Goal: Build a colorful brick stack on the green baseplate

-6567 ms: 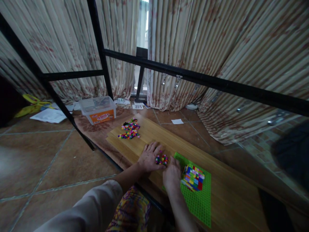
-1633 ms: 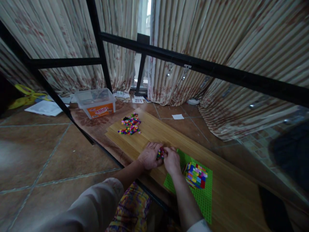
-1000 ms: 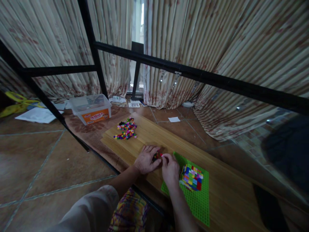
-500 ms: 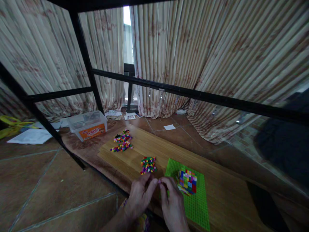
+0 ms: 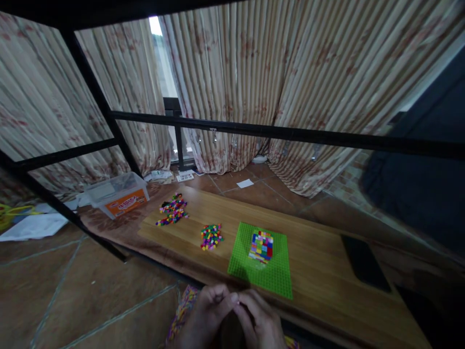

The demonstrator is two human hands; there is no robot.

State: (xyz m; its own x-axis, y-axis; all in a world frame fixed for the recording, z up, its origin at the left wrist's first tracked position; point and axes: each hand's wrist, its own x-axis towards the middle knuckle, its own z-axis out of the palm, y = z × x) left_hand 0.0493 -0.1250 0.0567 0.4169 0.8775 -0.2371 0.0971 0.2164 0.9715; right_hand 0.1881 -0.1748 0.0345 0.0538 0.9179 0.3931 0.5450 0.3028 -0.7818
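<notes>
My left hand [image 5: 209, 312] and my right hand [image 5: 260, 317] meet at the fingertips, low in the view, in front of the wooden board's near edge. Both are closed in a pinch; whatever lies between the fingertips is too small to make out. Just beyond them lies a green studded baseplate [image 5: 279, 274]. On it stands a block of multicoloured toy bricks [image 5: 261, 248]. Left of the baseplate is a small heap of loose bricks [image 5: 211, 237] on the board. A second, more spread-out heap of bricks [image 5: 173, 210] lies farther left.
The wooden board [image 5: 312, 252] rests on a brown cloth surface. A clear plastic bin [image 5: 123, 201] with an orange label stands at its left end. A flat black object [image 5: 365, 264] lies on the right. A black metal bar [image 5: 290, 133] crosses before the curtains [image 5: 232, 72].
My hands have drawn back from beside the brick heap and baseplate towards my body, still together at the fingertips. The camera view has shifted. The bricks look unchanged.
</notes>
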